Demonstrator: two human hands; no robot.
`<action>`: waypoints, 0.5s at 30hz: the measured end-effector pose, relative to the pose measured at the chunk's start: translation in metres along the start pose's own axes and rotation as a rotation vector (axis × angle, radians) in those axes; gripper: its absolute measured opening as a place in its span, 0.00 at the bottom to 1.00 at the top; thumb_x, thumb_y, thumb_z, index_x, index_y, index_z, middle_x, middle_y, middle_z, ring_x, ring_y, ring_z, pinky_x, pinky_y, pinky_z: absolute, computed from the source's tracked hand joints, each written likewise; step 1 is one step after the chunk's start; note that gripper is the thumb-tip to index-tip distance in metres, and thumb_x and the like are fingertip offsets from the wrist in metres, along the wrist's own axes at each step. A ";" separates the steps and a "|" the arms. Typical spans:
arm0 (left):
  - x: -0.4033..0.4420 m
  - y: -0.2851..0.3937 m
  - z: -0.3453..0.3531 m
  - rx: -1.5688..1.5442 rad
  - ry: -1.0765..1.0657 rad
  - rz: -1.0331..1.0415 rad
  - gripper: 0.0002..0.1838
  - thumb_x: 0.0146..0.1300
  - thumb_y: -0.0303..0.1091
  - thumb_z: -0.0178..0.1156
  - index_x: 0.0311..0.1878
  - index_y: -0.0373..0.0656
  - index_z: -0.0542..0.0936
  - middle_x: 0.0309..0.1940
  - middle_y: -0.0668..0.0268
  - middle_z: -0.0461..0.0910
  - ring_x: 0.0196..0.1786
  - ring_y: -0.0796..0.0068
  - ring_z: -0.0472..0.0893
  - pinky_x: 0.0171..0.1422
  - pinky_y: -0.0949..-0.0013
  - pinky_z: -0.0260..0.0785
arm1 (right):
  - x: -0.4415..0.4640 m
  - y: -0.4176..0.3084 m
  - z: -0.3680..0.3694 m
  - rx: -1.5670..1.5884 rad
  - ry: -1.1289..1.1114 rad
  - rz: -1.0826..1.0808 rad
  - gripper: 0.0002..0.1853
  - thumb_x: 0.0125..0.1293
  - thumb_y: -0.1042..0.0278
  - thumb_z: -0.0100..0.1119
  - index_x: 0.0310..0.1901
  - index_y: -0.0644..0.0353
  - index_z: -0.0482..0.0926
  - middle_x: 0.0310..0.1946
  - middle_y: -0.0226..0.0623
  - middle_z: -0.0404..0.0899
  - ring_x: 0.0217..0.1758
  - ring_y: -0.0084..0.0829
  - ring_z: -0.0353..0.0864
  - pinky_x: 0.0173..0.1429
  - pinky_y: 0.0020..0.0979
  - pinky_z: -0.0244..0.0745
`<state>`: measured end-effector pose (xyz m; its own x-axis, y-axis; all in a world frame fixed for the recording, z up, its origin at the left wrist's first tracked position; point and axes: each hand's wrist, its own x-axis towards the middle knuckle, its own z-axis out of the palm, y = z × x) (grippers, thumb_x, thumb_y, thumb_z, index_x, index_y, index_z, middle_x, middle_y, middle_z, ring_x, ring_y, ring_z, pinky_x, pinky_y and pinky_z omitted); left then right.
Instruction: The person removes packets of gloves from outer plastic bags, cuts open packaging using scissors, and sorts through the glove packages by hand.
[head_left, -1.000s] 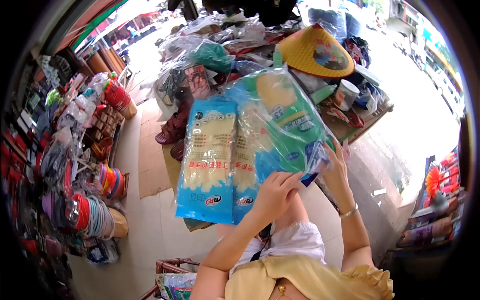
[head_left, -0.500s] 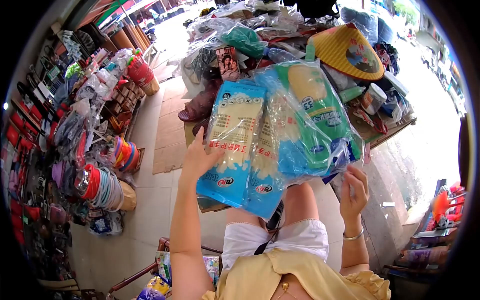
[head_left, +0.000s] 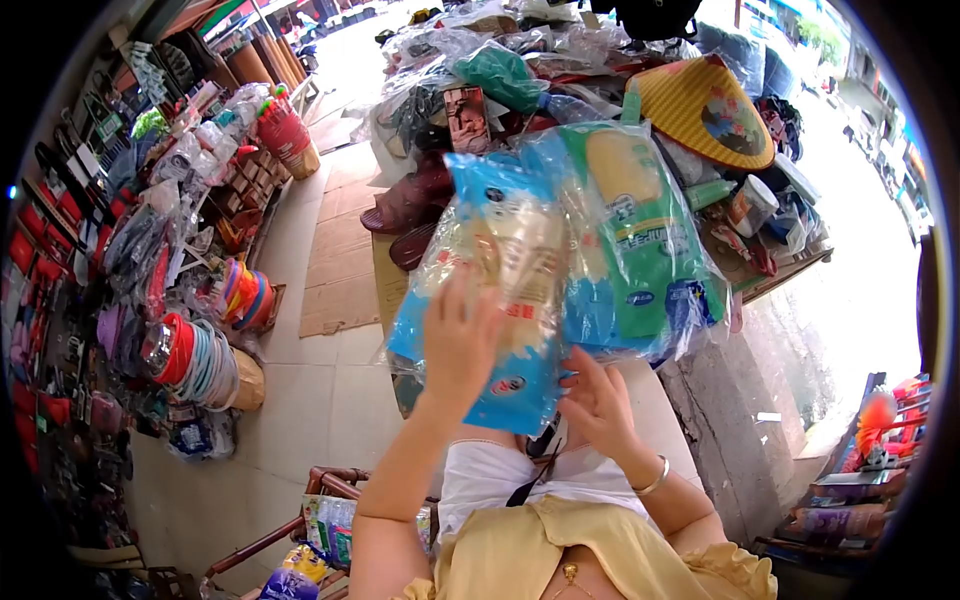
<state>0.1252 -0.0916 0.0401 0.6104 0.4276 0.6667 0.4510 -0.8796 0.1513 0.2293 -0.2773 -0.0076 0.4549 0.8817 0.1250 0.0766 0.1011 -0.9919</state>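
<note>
Blouse [head_left: 600,548] pale yellow, wide collar, ruffled sleeve edges [head_left: 738,572]. Gold-coloured pendant [head_left: 570,572] at blouse neckline. White shorts [head_left: 484,478] just beyond blouse hem, dark strap [head_left: 520,493] over them. Right hand [head_left: 597,408]: silver-coloured bangle [head_left: 655,477] at wrist.

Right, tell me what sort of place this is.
Probably a small open-fronted shop selling mixed goods: a printed blue packet, a yellow conical hat and coiled tubing are in view together.

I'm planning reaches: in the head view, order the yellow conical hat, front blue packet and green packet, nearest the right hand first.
1. Front blue packet: left of the right hand.
2. Green packet: just ahead.
3. Yellow conical hat: farther ahead, rightward.
</note>
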 end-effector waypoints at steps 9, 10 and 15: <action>-0.035 0.044 -0.007 -0.214 -0.192 0.174 0.21 0.53 0.27 0.56 0.54 0.46 0.72 0.54 0.58 0.73 0.58 0.57 0.71 0.61 0.54 0.60 | 0.004 0.025 0.001 0.251 0.082 0.119 0.40 0.57 0.84 0.57 0.69 0.65 0.48 0.52 0.35 0.62 0.50 0.24 0.67 0.50 0.22 0.69; -0.036 0.044 -0.007 -0.243 -0.194 0.158 0.22 0.52 0.26 0.58 0.54 0.45 0.72 0.54 0.59 0.73 0.58 0.58 0.71 0.61 0.55 0.61 | 0.004 0.026 0.001 0.250 0.083 0.121 0.40 0.57 0.84 0.57 0.69 0.65 0.48 0.52 0.35 0.62 0.50 0.24 0.67 0.50 0.22 0.69; -0.028 0.021 -0.009 -0.389 -0.216 0.061 0.24 0.52 0.28 0.62 0.55 0.43 0.72 0.59 0.54 0.68 0.61 0.54 0.68 0.64 0.57 0.60 | 0.008 0.022 0.006 0.320 0.112 0.107 0.39 0.57 0.83 0.55 0.69 0.64 0.47 0.51 0.34 0.63 0.55 0.24 0.68 0.54 0.22 0.67</action>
<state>0.1123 -0.1237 0.0312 0.7689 0.3701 0.5214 0.1570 -0.8998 0.4071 0.2296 -0.2651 -0.0290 0.5409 0.8410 0.0042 -0.2508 0.1661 -0.9537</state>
